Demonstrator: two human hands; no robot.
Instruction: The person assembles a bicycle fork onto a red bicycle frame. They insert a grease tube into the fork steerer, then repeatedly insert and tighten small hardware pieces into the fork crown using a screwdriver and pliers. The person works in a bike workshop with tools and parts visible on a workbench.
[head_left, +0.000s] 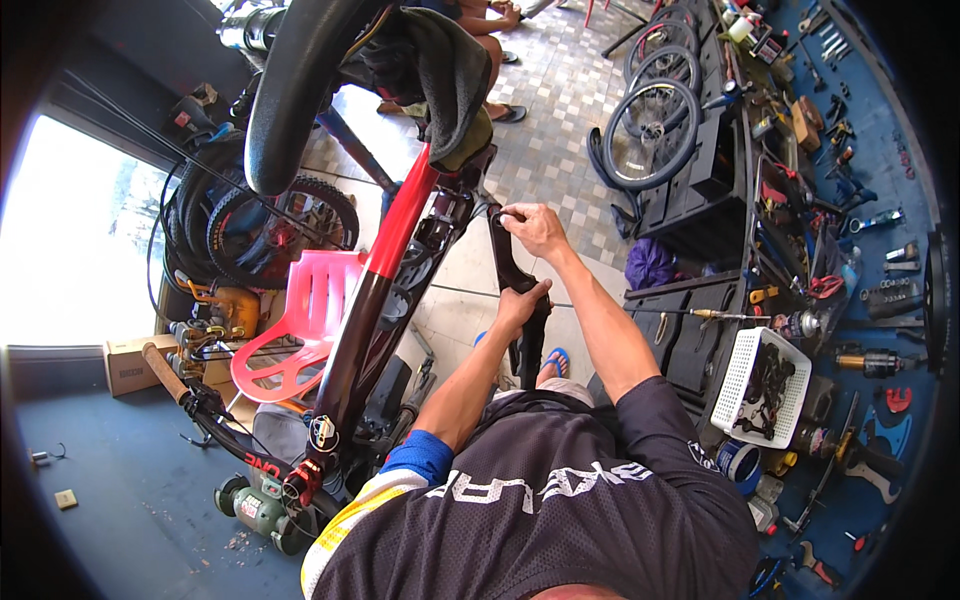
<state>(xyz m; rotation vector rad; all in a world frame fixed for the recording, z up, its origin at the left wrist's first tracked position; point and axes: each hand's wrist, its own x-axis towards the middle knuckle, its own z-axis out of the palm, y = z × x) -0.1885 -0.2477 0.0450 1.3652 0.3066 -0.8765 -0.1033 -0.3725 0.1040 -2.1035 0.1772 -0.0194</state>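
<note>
A dark, curved bicycle frame part [508, 262] stands roughly upright in front of my body. My left hand [522, 304] wraps around its middle. My right hand [537, 231] is closed at its upper end, fingertips pressed against it; whether they hold anything small as well, I cannot tell. Just left of my hands slants a red and black bicycle frame [398, 232], with a black linkage along its near side. The part's top end comes close to this frame; I cannot tell if they touch. A dark cloth [455, 85] hangs over the frame's upper end, beside a black saddle [290, 110].
On the left stand a pink plastic chair [300, 315], bicycle tires [285, 230] and a green bench grinder [262, 510]. A white basket [735, 410] of black parts sits at my right, below a tool wall [880, 260]. Wheels [652, 133] and a seated person [485, 45] are farther off.
</note>
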